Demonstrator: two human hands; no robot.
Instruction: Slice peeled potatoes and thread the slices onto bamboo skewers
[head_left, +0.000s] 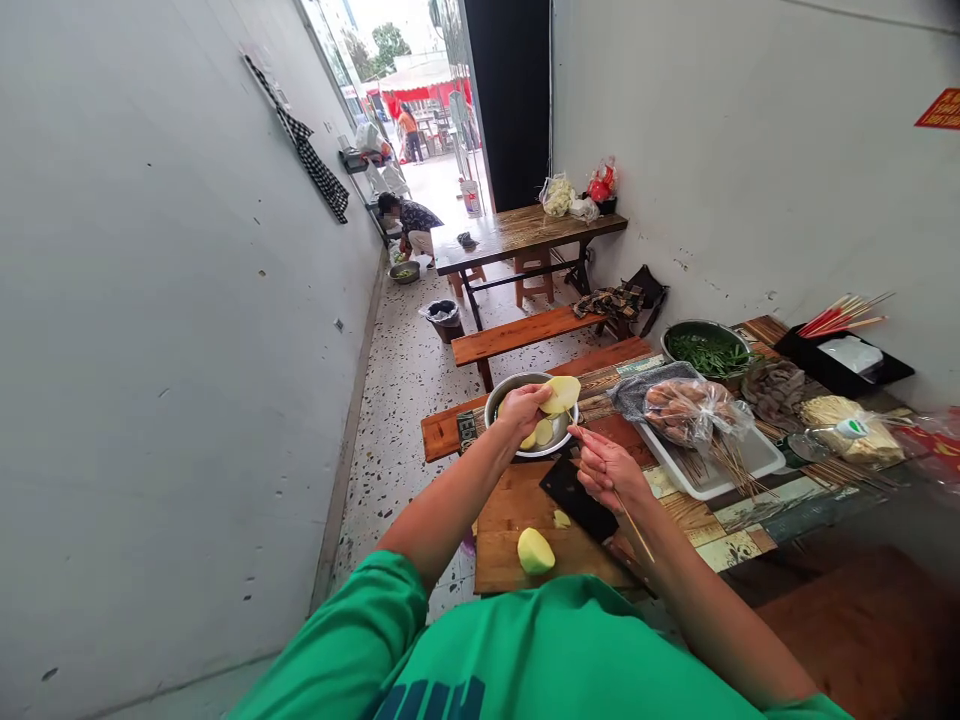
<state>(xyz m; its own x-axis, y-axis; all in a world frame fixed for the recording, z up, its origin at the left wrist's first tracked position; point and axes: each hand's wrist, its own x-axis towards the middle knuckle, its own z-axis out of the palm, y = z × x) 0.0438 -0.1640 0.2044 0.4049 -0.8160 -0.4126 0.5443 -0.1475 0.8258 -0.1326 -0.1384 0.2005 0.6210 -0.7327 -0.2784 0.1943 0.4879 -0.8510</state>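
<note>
Over a metal bowl (493,408) my left hand (523,408) is closed on a thin pale-yellow potato slice (564,394). My right hand (606,470) grips a thin wooden skewer (636,530), whose upper end meets the slice's lower edge; whether it has pierced the slice is too small to tell. More potato slices (543,432) lie in the bowl. Below my hands, a cut piece of peeled potato (535,551) rests on a wooden cutting board (501,510), with a small scrap near it. A dark cleaver blade (574,496) lies partly under my right hand.
Right of the bowl, a white tray (697,488) holds skewers and a bag of brown food (694,408). Behind it stands a bowl of greens (706,352). Benches (532,338), another table (517,232) and a bin (444,318) stand ahead. A person (412,222) crouches near the doorway.
</note>
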